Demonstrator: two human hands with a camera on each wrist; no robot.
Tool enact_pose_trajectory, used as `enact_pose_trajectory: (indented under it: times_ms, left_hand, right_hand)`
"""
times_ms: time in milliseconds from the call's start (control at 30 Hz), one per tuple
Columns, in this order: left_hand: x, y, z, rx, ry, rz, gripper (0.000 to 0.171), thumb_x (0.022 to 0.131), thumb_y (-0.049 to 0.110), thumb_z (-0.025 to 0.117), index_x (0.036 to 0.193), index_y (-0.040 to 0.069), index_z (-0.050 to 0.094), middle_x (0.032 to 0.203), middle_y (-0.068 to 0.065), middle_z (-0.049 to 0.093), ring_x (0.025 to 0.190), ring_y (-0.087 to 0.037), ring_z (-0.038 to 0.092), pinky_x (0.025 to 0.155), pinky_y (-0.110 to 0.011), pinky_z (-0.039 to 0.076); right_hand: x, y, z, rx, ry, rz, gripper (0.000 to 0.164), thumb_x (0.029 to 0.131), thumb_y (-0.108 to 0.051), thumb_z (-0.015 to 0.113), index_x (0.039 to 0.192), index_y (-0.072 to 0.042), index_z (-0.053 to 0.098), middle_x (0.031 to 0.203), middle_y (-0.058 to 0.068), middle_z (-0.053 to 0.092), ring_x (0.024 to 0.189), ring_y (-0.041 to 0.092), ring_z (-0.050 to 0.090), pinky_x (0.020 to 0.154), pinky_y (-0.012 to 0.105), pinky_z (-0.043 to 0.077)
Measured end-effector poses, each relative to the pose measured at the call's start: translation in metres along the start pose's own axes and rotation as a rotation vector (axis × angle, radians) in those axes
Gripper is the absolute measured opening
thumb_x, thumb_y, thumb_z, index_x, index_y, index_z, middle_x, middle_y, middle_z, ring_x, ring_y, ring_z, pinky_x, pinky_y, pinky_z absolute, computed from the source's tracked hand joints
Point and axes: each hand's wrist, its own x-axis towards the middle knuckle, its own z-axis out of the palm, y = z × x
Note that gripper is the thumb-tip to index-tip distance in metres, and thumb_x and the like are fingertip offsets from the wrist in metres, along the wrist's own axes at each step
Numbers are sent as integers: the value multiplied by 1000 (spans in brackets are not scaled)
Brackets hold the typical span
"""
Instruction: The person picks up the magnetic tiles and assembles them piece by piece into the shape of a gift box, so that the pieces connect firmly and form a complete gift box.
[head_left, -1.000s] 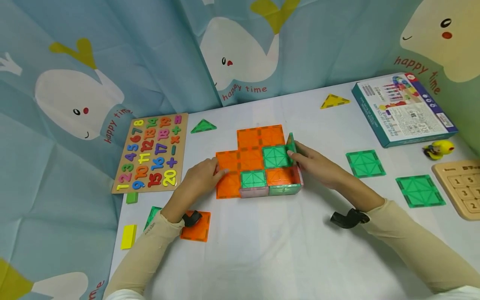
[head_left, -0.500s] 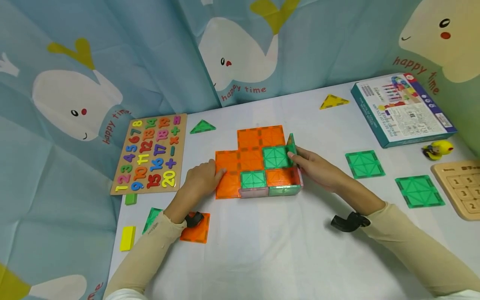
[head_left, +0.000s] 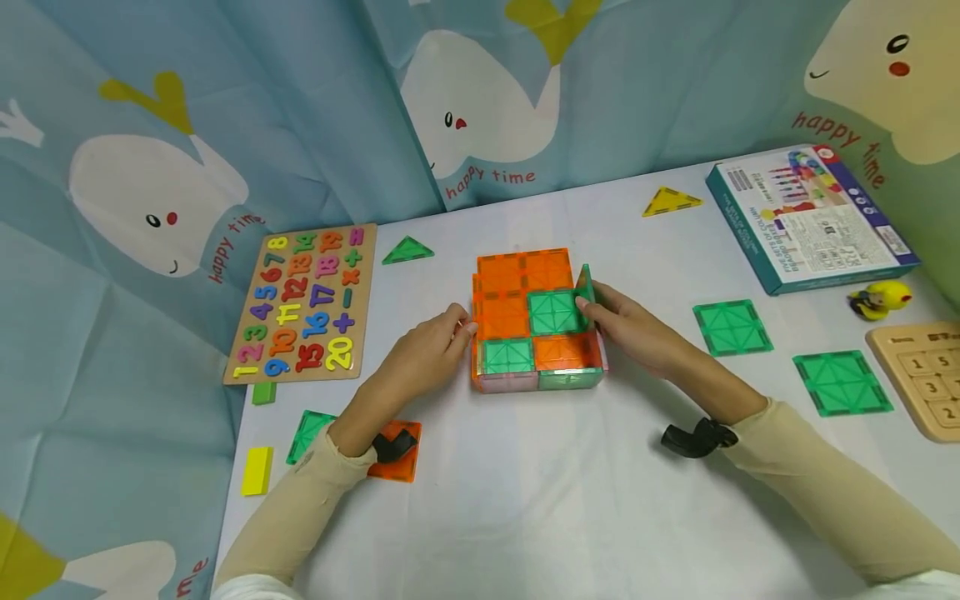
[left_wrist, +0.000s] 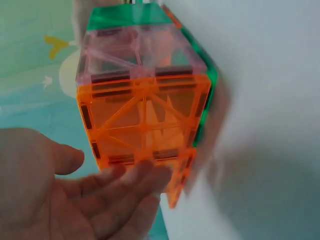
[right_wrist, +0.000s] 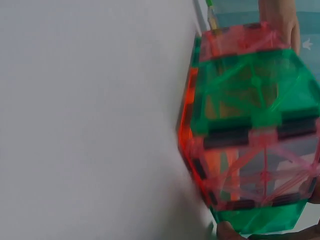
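A base of orange and green magnetic tiles [head_left: 504, 318] lies on the white table, with low walls along its front and right. The front wall is made of a pink tile [head_left: 508, 382] and a green one. At the left edge, orange tiles [left_wrist: 142, 120] stand upright; my left hand [head_left: 427, 354] touches them from outside, fingers extended and thumb apart in the left wrist view. My right hand [head_left: 626, 329] pinches a green magnetic tile [head_left: 585, 286] standing at the right edge, thumb on its inner face. A pink tile [right_wrist: 262, 175] stands in the right wall.
A number board [head_left: 303, 304] lies left, a boxed toy [head_left: 813, 217] at the back right. Loose tiles lie around: a green triangle [head_left: 407, 249], a yellow triangle [head_left: 670, 202], green squares [head_left: 732, 327] and an orange square [head_left: 401, 467] under my left wrist. A duck figure [head_left: 879, 298] stands right.
The two orange tiles that lay flat at the left have swung up to stand along the base's left edge. My left hand moved right with them; the right hand stayed at the green tile.
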Motion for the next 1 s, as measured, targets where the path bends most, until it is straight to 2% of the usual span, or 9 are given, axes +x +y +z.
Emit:
enact_pose_trajectory:
  times_ms: [67, 167, 233, 333, 433, 567, 700, 867, 1000]
  left_hand:
    - [-4, -3, 1, -30, -60, 13, 31, 116, 32, 37, 132, 11, 54, 106, -7, 69, 96, -24, 65, 84, -41, 56]
    - [-9, -10, 4, -66, -152, 24, 37, 112, 21, 44, 146, 10, 49, 132, -7, 66, 115, -24, 64, 104, -44, 53]
    - [-12, -15, 10, -75, -205, 40, 47, 106, 19, 56, 150, 7, 45, 137, -8, 61, 119, -23, 60, 108, -43, 51]
    - [-13, -19, 25, -47, -253, 63, 69, 96, 33, 77, 148, 5, 42, 133, -7, 53, 116, -22, 52, 106, -40, 50]
    - [-11, -18, 40, 6, -217, 73, 82, 88, 47, 85, 144, 4, 42, 125, -8, 50, 110, -23, 49, 97, -38, 52]
    - [-9, -18, 46, 92, -111, 53, 72, 88, 48, 85, 133, 5, 49, 111, -6, 54, 91, -21, 51, 73, -32, 52]
    - [-6, -25, 37, 145, -51, 2, 54, 90, 46, 84, 116, 8, 57, 96, -4, 56, 78, -19, 51, 64, -30, 46]
    - [9, -41, 19, 151, 16, -98, 30, 102, 36, 73, 94, 9, 60, 79, -4, 55, 72, -22, 53, 62, -34, 42]
    - [21, -50, 6, 27, 9, -166, 21, 109, 24, 59, 104, 6, 68, 84, -6, 63, 76, -23, 57, 68, -35, 46]
  right_hand:
    - [4, -1, -3, -44, 27, 5, 85, 112, -50, 43, 169, -4, 1, 177, 19, 5, 163, 38, 11, 129, 58, 18]
    - [11, -4, -9, -93, 61, 20, 86, 111, -54, 42, 169, -2, 5, 176, 20, 8, 162, 39, 13, 129, 59, 19]
    - [16, -5, -14, -114, 77, 28, 84, 111, -56, 38, 168, 0, 12, 175, 21, 14, 161, 40, 16, 129, 60, 19]
    - [22, -4, -21, -139, 96, 23, 82, 111, -60, 31, 164, 3, 26, 171, 23, 25, 159, 40, 24, 129, 60, 19]
    - [27, -2, -27, -166, 106, -6, 81, 112, -60, 23, 157, 5, 39, 166, 24, 35, 155, 41, 31, 129, 58, 22]
    - [29, 3, -30, -218, 109, -39, 79, 112, -60, 22, 151, 4, 47, 161, 25, 42, 151, 42, 38, 128, 59, 25]
    - [22, 5, -31, -258, 117, -35, 77, 112, -59, 25, 149, 4, 49, 154, 27, 50, 143, 42, 47, 126, 59, 29]
    - [5, 7, -28, -289, 107, -31, 66, 114, -51, 32, 143, 4, 54, 138, 26, 64, 130, 37, 61, 117, 55, 43]
    - [-13, 8, -15, -356, 74, -64, 58, 114, -47, 39, 132, 2, 63, 128, 21, 72, 121, 35, 69, 111, 57, 49]
